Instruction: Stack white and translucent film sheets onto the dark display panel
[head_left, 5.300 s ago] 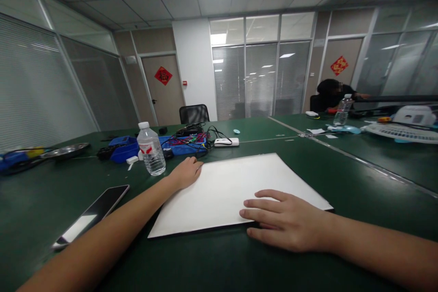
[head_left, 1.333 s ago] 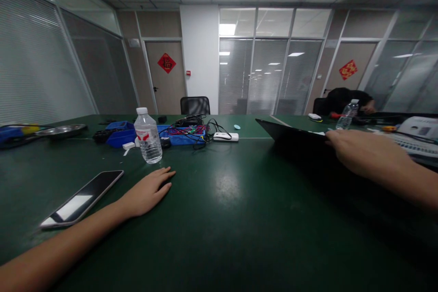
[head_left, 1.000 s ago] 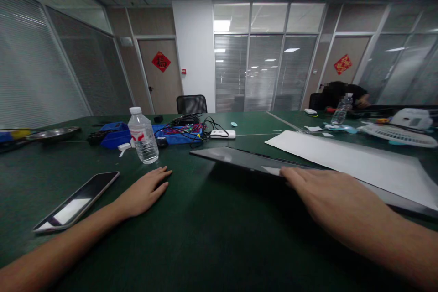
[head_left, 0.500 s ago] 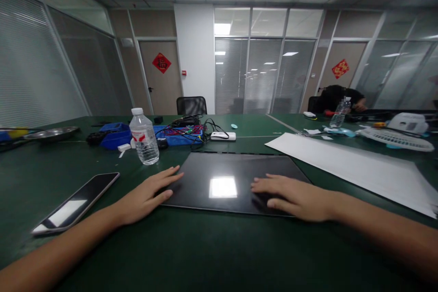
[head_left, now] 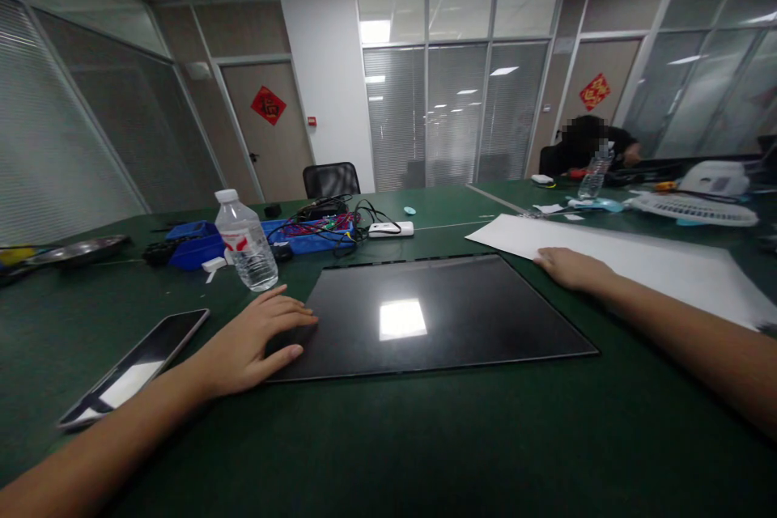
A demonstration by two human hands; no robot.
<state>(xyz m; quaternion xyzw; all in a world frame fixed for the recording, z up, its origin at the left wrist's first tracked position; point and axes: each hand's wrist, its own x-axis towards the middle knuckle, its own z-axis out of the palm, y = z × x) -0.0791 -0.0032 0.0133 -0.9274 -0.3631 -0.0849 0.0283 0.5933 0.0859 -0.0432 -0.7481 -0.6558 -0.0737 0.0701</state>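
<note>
A glossy black panel (head_left: 437, 316) lies flat on the green table (head_left: 388, 437) in front of me, with a ceiling light mirrored in it. My left hand (head_left: 248, 336) rests open at the panel's left edge, fingertips on its near left corner. My right hand (head_left: 564, 267) lies palm down at the panel's far right corner, touching the edge of a large white sheet (head_left: 631, 263) that is spread out to the right. Its fingers look flat and hold nothing.
A water bottle (head_left: 241, 243) stands behind my left hand and a phone (head_left: 137, 366) lies to the left. Blue trays with cables (head_left: 316, 228) and a white power bank (head_left: 391, 229) sit farther back. A person sits at the far right, near another bottle (head_left: 593, 176).
The white sheet was moved off to the right and the black panel was laid flat in front of me. My right hand has since slid from the panel to its far right corner.
</note>
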